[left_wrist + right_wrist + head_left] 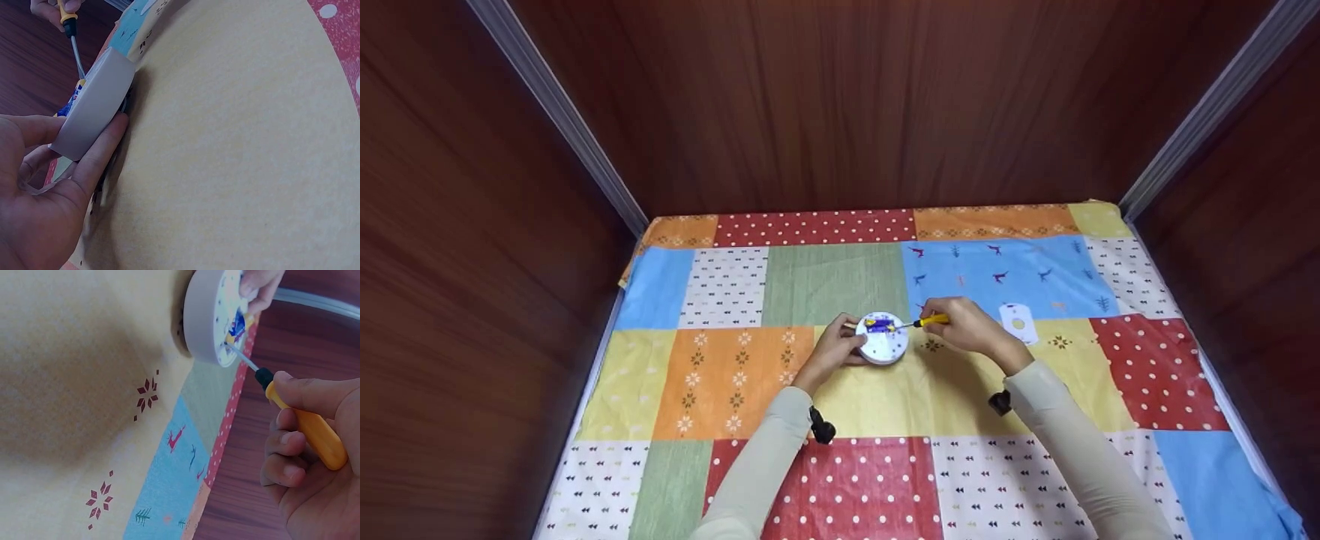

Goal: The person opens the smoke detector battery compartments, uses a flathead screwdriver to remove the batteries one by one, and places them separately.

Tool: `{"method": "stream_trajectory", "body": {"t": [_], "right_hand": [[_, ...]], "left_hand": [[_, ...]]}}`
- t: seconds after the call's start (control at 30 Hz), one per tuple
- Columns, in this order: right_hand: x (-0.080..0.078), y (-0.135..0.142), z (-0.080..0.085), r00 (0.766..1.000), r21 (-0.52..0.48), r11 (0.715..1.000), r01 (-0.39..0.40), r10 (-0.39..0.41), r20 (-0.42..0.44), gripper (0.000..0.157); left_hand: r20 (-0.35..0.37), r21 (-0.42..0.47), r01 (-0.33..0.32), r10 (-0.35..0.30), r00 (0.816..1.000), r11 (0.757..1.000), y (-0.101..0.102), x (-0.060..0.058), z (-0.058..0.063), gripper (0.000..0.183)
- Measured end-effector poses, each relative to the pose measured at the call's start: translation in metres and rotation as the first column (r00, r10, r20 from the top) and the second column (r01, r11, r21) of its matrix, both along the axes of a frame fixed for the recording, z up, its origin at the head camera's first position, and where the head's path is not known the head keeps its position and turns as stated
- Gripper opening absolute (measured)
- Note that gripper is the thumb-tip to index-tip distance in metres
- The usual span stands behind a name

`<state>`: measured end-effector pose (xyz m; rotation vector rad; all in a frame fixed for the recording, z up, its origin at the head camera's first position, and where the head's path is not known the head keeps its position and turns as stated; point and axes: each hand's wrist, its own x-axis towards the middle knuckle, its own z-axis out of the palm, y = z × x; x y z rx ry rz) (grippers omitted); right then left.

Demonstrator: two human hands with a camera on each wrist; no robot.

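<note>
Just below the frame's centre, the left hand [834, 346] is gripping a white case [883, 350]; the right hand [966, 327] is grasping a screwdriver [323, 441], apparently prying at the battery [878, 326], next calling for steady leverage.

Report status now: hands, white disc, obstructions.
Left hand grips white disc. Right hand holds yellow screwdriver to disc's blue-and-yellow part. Nothing visibly in the way.

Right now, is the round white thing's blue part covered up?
Uncovered: the blue part shows plainly on the round white thing, where the screwdriver points.
</note>
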<state>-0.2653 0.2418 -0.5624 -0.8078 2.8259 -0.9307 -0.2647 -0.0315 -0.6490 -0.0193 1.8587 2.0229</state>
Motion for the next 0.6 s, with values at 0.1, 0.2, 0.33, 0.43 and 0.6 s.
{"method": "stream_trajectory", "body": {"t": [0.1, 0.2, 0.33, 0.43, 0.6], "right_hand": [[0.000, 0.000, 0.000, 1.000, 0.001, 1.000, 0.001, -0.001, -0.001, 0.009], [0.000, 0.001, 0.000, 1.000, 0.001, 1.000, 0.005, -0.005, 0.005, 0.009], [0.000, 0.002, 0.002, 1.000, 0.000, 1.000, 0.022, -0.022, 0.020, 0.010], [0.000, 0.004, 0.005, 0.999, 0.002, 0.999, 0.039, -0.039, 0.026, 0.013], [-0.001, 0.008, 0.010, 0.996, 0.003, 0.997, 0.083, -0.083, 0.044, 0.018]], "left_hand": [[-0.003, -0.012, 0.004, -0.005, 1.000, 1.000, 0.000, -0.001, -0.001, 0.027], [-0.010, -0.019, 0.009, -0.009, 1.000, 1.000, -0.001, -0.001, -0.001, 0.027], [-0.016, -0.021, 0.017, -0.018, 1.000, 1.000, -0.001, 0.000, -0.001, 0.027], [-0.019, -0.031, 0.023, -0.023, 1.000, 0.999, -0.002, 0.000, 0.000, 0.028], [-0.021, -0.040, 0.026, -0.027, 0.999, 0.999, -0.003, 0.000, 0.001, 0.029]]}}
